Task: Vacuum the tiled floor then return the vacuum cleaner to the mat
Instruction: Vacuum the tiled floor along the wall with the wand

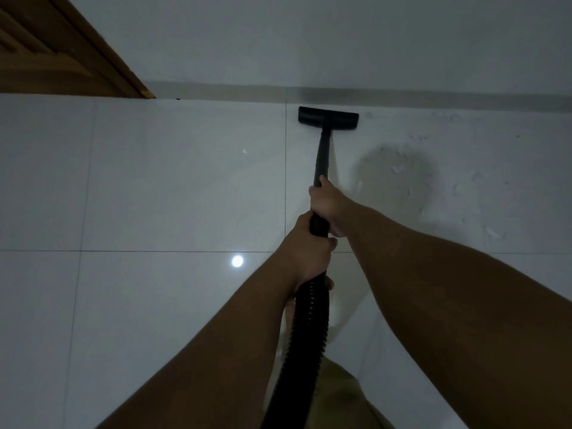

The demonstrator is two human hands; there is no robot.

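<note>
Vacuum wand [322,156] stretched out ahead over the tiled floor [173,187], nozzle head [328,118] flat on a tile just short of the skirting [402,95]. Right hand [329,205] wrapped around the wand higher up, left hand [309,249] clenched lower where the ribbed hose [306,329] joins. Step looks like vacuuming, mid-stroke. White scraps [399,168] lie right of the head; next pass likely needs to swing right over them. Mat not in view.

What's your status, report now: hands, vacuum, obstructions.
Left hand and right hand both clamped on wand. Floor head at the wall base. Pale debris right of it. Nothing blocking.
</note>
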